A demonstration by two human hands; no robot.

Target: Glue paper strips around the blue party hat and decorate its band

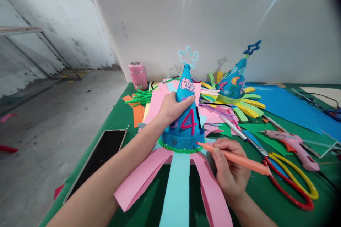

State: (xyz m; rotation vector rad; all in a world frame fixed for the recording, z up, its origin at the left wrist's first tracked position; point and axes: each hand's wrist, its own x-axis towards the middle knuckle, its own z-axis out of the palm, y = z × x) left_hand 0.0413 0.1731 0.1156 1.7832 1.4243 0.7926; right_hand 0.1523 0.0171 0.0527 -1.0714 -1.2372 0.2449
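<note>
A blue cone party hat [183,117] stands upright in front of me, with a pink number 4, a pale blue star on its tip and a green braided trim at its base. My left hand [177,108] is wrapped round the cone's upper part. Pink and light blue paper strips [179,188] fan out from the brim toward me. In my right hand [233,166] is an orange marker [245,161], gripped like a pen. Its tip touches or nearly touches the blue band round the hat's base; I cannot tell which.
Scissors [289,177] and a pink glue gun [295,145] lie at the right. A second decorated hat [233,83] stands behind them. At the left are a phone [99,159], green pipe cleaners [142,96] and a pink bottle [138,76]. A white board [213,25] closes off the back.
</note>
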